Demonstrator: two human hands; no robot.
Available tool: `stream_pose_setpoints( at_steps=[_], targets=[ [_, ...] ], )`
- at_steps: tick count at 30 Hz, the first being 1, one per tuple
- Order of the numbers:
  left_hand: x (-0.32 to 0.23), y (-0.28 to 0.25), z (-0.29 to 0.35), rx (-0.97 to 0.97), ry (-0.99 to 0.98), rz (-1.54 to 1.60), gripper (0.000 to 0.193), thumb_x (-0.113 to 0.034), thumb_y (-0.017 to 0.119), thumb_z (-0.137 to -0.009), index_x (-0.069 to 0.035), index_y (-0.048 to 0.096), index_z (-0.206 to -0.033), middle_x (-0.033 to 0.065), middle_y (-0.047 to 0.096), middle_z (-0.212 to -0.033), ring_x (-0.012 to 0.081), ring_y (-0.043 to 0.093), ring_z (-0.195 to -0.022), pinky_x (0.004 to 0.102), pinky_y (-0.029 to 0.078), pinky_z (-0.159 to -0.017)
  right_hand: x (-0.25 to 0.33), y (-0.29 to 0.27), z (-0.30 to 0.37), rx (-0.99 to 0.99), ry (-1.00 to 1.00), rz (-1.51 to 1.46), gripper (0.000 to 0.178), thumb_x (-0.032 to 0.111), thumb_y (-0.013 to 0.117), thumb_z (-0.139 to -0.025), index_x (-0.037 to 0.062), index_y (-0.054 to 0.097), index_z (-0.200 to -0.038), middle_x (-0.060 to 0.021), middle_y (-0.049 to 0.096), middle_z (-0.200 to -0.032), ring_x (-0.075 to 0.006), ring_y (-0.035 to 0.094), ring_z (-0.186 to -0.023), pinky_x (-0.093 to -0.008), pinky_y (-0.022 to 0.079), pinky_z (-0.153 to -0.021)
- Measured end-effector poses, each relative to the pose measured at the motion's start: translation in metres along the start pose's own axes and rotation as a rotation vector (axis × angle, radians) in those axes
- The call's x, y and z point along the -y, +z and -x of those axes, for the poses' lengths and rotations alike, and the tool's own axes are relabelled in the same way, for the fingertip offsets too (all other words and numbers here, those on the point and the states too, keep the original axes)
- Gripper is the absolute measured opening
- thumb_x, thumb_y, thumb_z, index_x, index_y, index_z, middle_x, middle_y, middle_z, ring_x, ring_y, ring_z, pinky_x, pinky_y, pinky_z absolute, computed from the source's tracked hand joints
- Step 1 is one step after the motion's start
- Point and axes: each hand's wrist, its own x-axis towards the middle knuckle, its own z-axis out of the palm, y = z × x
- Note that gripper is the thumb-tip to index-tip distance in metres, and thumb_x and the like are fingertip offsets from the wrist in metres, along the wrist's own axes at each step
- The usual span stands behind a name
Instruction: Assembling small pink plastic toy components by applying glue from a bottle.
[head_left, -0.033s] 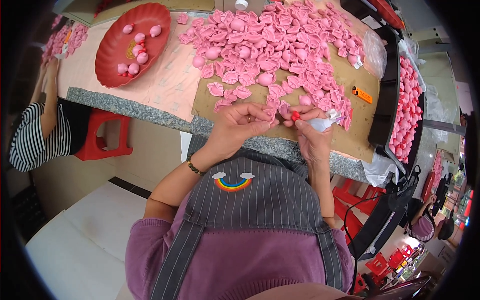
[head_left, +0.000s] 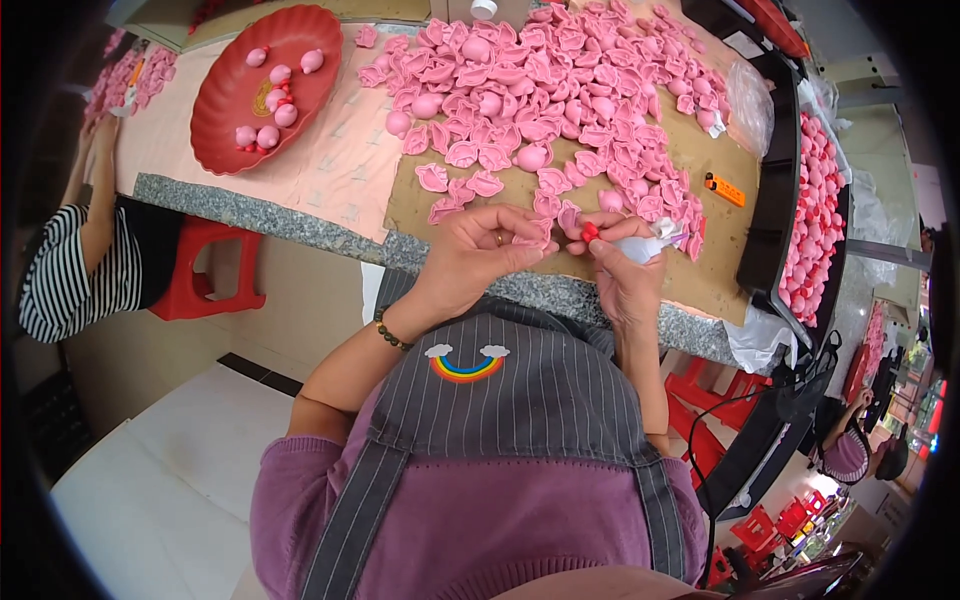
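Over the near edge of the worktable (head_left: 265,226), my left hand (head_left: 470,250) pinches a small pink moulded piece (head_left: 537,232) between thumb and fingers. Close beside it, my right hand (head_left: 625,272) grips a small red piece (head_left: 590,231) at its fingertips. A soft white squeeze bottle (head_left: 640,248) with a purple tip is tucked in the same hand, the tip pointing away to the right. Just beyond my fingers spreads a large heap of pink moulded pieces (head_left: 545,90), some cupped and frilled, others round.
To the left stands a red scalloped plate (head_left: 215,110) with several pink balls and red bits. An orange cutter (head_left: 725,190) lies on brown board at right, near a black tray (head_left: 765,255) of pink and red pieces (head_left: 815,220). Another person (head_left: 85,260) works at far left, near a red stool (head_left: 210,270).
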Motion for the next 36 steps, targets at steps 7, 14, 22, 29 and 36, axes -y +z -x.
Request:
stream_pose_setpoints(
  at_steps=[7,14,22,29,36],
  targets=[
    [-0.001,0.002,0.001,-0.005,-0.052,-0.165,0.031,0.009,0.061,-0.077,0.002,0.055,-0.106,0.0071,0.06,-0.094,0.0106,0.06,-0.076,0.0236,0.052,-0.07,-0.006,0.008,0.007,-0.114,-0.107,0.083,0.02,-0.012,0.059,-0.072,-0.0018,0.055,-0.088,-0.0139,0.058,-0.094,-0.0218,0.058,-0.083,-0.0316,0.049,-0.074],
    [0.009,0.002,0.001,0.034,0.021,-0.262,0.031,0.005,0.059,-0.081,0.002,0.054,-0.111,0.0079,0.06,-0.097,0.0085,0.058,-0.084,0.0214,0.05,-0.07,-0.016,0.006,0.005,0.011,-0.315,0.415,0.022,-0.012,0.06,-0.072,-0.0024,0.057,-0.091,-0.0102,0.051,-0.095,-0.018,0.055,-0.08,-0.0302,0.047,-0.072],
    [0.015,-0.003,-0.006,0.085,-0.125,-0.175,0.027,0.001,0.057,-0.083,0.001,0.056,-0.11,0.0087,0.062,-0.094,0.0103,0.06,-0.08,0.0232,0.051,-0.069,-0.013,0.012,0.009,0.091,-0.633,0.822,0.017,-0.01,0.062,-0.071,0.0006,0.062,-0.085,-0.0095,0.051,-0.093,-0.0175,0.054,-0.083,-0.0272,0.045,-0.074],
    [0.015,0.006,-0.011,0.035,-0.089,-0.215,0.027,0.003,0.058,-0.082,0.001,0.056,-0.109,0.0096,0.062,-0.096,0.0125,0.061,-0.082,0.0253,0.053,-0.071,-0.01,0.012,0.015,0.084,-0.37,0.7,0.022,-0.01,0.06,-0.07,-0.0007,0.064,-0.09,-0.0125,0.053,-0.101,-0.0199,0.053,-0.091,-0.0298,0.043,-0.08],
    [0.016,0.011,-0.01,0.021,0.015,-0.213,0.026,0.008,0.056,-0.082,0.004,0.054,-0.107,0.0102,0.061,-0.098,0.0137,0.06,-0.088,0.0259,0.052,-0.077,-0.015,0.007,0.017,0.058,-0.284,0.618,0.014,-0.003,0.061,-0.075,-0.0031,0.062,-0.089,-0.0144,0.054,-0.104,-0.0197,0.053,-0.096,-0.0333,0.041,-0.087]
  ],
)
